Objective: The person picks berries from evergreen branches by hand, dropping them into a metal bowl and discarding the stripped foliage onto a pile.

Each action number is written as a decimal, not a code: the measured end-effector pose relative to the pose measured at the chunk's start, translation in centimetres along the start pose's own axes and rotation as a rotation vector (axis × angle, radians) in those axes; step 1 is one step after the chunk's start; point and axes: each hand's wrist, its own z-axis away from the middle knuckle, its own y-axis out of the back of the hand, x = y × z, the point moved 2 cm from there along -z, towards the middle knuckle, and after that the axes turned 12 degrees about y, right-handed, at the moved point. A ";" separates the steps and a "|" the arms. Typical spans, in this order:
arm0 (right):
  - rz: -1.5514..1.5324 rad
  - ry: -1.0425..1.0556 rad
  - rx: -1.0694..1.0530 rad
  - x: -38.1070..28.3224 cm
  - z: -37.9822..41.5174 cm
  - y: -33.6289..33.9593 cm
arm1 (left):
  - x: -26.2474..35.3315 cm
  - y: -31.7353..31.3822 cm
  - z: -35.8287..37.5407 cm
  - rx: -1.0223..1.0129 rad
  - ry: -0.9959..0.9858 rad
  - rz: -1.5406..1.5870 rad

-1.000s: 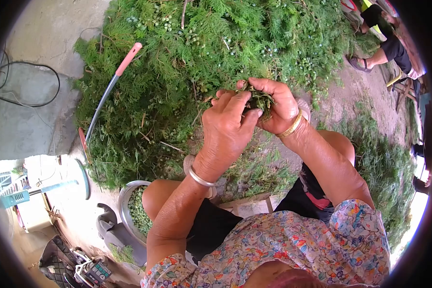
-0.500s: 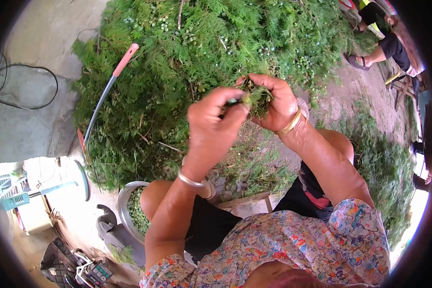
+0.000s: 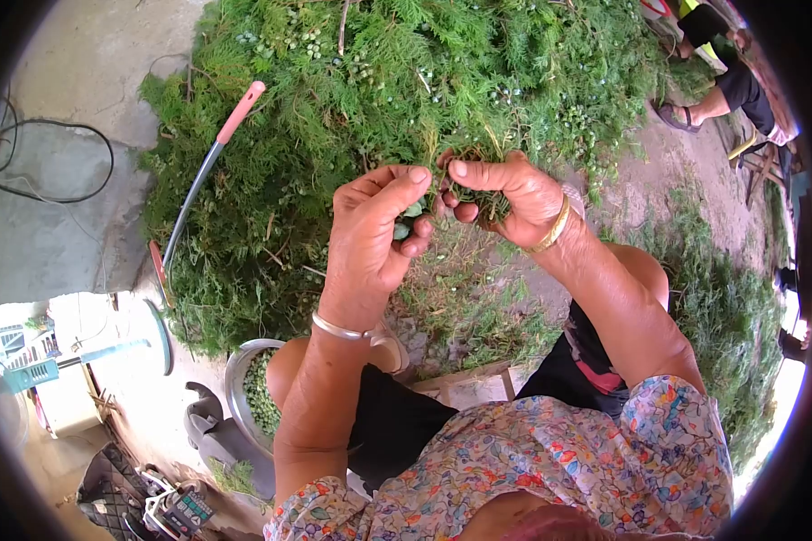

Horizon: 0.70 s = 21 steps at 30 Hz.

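My right hand (image 3: 510, 194) is closed snugly, thumb laid over the top and fingers curled underneath, around a bunch of green sprigs (image 3: 489, 203), whose thin tips stick out beyond my thumb. My left hand (image 3: 379, 221) is just beside it, more loosely closed, its thumb raised away from the lower fingers; a few green berries (image 3: 413, 208), as far as I can make out in the shade of my palm, sit inside that grip.

Both hands are up above the near edge of a big heap of leafy branches (image 3: 406, 81) dotted with berries. Along the heap's left edge lies a long curved tool (image 3: 201, 176), pink handle toward the far left corner. Beyond that edge is a concrete slab (image 3: 50, 212) with a black cable (image 3: 86, 124) on it. A metal basin (image 3: 235, 383) of green berries stands on the ground beside my left knee (image 3: 284, 370), near the heap's near left corner. Well apart, past the heap's right edge, is another person's sandaled foot (image 3: 678, 117).
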 end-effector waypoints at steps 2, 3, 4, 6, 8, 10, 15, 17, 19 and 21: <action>0.058 0.003 0.029 0.2 0.0 0.2 | -0.3 0.1 -0.2 0.008 0.020 -0.059; 0.116 0.008 0.058 0.4 0.0 0.3 | -0.5 0.2 -0.3 0.015 0.041 -0.119; 0.116 0.006 0.058 0.6 -0.1 0.4 | -0.6 0.4 -0.5 0.016 0.042 -0.119; 0.131 0.054 0.100 1.0 -0.2 0.6 | -0.9 0.7 -0.7 0.058 0.023 -0.165; 0.080 0.051 0.119 0.9 -0.4 0.8 | -1.0 1.0 -0.9 0.056 0.030 -0.096; -0.179 -0.034 0.138 1.1 -0.7 1.3 | -0.8 1.1 -1.0 0.054 0.034 -0.028; 0.038 -0.008 0.165 0.5 -0.3 0.7 | -0.5 1.4 -1.1 0.051 -0.024 -0.033; 0.086 -0.089 0.070 0.4 -0.1 0.3 | -0.6 1.0 -0.9 0.042 0.001 -0.116; 0.115 -0.066 0.091 0.7 -0.2 0.9 | -0.6 0.4 -0.4 0.021 0.036 -0.270; 0.145 -0.043 0.112 0.8 -0.3 1.3 | -0.7 0.3 -0.4 0.020 0.038 -0.319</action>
